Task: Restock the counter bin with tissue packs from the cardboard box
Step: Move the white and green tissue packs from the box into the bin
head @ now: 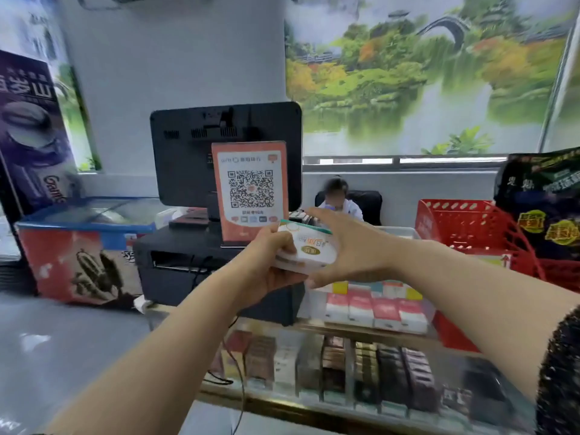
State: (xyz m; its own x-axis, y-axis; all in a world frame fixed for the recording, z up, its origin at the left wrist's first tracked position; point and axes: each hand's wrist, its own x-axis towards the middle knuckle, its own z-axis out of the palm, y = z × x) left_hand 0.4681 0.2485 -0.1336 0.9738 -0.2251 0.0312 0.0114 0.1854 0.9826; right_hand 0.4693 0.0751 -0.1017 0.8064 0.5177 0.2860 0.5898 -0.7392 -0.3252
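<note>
Holding a stack of tissue packs (309, 246) over the bin (405, 232) on the desk (282, 400), the left hand (266, 265) curls its fingers round one end. The right hand (354, 249) lays spread fingers along the other, probably squaring them. I judge two or three packs held; four red ones line the bin's front.

One left hand (270, 255), one right hand (354, 246), one held tissue stack (309, 249), one red basket (455, 204), four red-topped tissue packs (361, 309).
</note>
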